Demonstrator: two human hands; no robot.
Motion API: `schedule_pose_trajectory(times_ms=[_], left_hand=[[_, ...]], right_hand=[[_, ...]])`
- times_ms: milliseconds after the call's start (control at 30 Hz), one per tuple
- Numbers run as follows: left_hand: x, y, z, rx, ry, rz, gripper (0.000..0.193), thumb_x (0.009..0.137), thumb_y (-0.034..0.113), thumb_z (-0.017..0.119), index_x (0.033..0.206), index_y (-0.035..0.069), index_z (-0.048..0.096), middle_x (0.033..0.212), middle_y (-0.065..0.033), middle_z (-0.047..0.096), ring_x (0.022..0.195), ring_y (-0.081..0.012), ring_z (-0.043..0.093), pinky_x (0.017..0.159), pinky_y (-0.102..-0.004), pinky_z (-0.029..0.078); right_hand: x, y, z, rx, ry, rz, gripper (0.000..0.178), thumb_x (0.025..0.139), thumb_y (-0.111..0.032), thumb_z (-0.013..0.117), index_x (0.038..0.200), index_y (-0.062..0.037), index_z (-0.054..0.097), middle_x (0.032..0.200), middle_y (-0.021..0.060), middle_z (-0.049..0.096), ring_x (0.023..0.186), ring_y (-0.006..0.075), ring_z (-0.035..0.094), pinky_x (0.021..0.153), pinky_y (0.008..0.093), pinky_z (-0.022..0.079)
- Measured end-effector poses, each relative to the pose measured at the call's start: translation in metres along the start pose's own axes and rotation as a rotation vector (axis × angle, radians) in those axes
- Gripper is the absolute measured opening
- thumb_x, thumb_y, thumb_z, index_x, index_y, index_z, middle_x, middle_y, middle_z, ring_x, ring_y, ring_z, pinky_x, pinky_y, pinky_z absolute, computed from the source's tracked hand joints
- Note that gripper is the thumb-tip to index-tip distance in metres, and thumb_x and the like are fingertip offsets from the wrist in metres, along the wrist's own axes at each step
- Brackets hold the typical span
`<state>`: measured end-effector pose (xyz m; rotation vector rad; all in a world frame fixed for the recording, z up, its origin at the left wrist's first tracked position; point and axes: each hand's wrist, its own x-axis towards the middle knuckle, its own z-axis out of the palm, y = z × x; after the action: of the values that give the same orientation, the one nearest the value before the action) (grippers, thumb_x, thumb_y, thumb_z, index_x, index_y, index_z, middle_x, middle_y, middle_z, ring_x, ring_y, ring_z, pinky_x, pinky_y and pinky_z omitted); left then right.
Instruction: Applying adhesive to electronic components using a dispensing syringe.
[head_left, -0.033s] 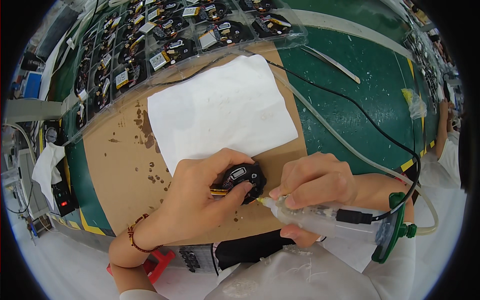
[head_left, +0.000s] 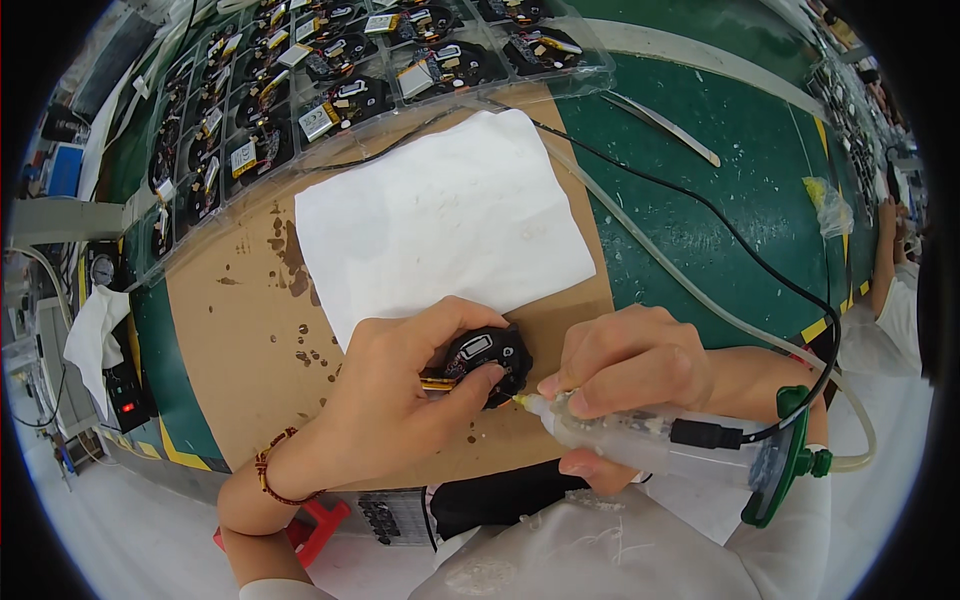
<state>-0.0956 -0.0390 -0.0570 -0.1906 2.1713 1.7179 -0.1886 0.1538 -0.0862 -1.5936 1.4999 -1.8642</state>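
I see a small round black device, matte with a glossy little window, resting on stained brown cardboard just below a crumpled white paper sheet. My left hand curls around it, thumb and fingers pinching its sides. My right hand is closed around a clear plastic dispensing syringe, its tip touching the device's edge.

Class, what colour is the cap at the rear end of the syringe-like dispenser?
Green, on the dispenser; the head view shows its cap.
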Motion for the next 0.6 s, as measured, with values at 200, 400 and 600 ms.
schedule_pose_trajectory(times_ms=[200, 400, 600], left_hand=[[0.0005, -0.0017, 0.002, 0.0, -0.002, 0.012, 0.027, 0.082, -0.006, 0.059, 0.108, -0.005, 0.055, 0.089, -0.008, 0.065, 0.079, -0.0098, 0.063, 0.067, -0.0223, 0.052], [0.0002, 0.0006, 0.0015, 0.046, 0.005, 0.006, 0.027, 0.081, -0.006, 0.06, 0.108, -0.004, 0.056, 0.089, -0.0086, 0.065, 0.079, -0.0099, 0.063, 0.067, -0.0228, 0.053], [0.0005, -0.0001, 0.0019, 0.046, 0.002, -0.001, 0.027, 0.081, -0.007, 0.06, 0.107, -0.004, 0.056, 0.089, -0.0088, 0.065, 0.078, -0.0105, 0.064, 0.067, -0.0232, 0.053]], right_hand=[[-0.0013, -0.0005, 0.0013, -0.016, 0.005, -0.004, 0.048, 0.065, -0.01, 0.081, 0.098, -0.0033, 0.047, 0.08, 0.0148, 0.058, 0.049, 0.0176, 0.05, 0.044, 0.0274, 0.044], [0.0004, -0.0011, 0.0003, -0.025, -0.017, 0.02, 0.047, 0.065, -0.01, 0.081, 0.097, -0.0037, 0.047, 0.08, 0.0139, 0.056, 0.052, 0.0189, 0.054, 0.045, 0.0276, 0.046], [-0.0009, -0.0018, 0.0013, -0.059, -0.037, 0.034, 0.047, 0.064, -0.011, 0.082, 0.097, -0.0046, 0.048, 0.077, 0.0114, 0.054, 0.054, 0.0202, 0.057, 0.047, 0.0278, 0.05]])
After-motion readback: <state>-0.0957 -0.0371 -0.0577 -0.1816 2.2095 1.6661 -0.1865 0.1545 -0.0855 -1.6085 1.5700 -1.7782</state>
